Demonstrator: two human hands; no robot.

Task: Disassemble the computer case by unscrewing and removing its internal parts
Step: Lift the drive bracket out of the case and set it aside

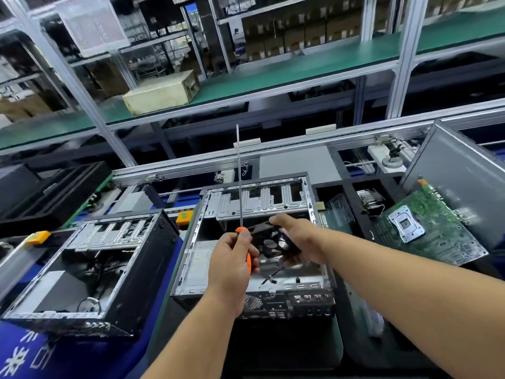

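Electronics disassembly workshop, aluminium-framed shelving, conveyor line, opened computer cases, loose motherboard

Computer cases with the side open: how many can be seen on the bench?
2. One open case sits in the middle, under the hands; the other case sits left of it. More may be hidden beyond the frame.

An aluminium-framed rack rises behind the workbench, carrying a long green-topped shelf on which a beige box sits. Beyond the frame, dim shelving holds rows of brown cartons. A silver conveyor rail runs across below the shelf, and a blue mat with white characters lies at lower left
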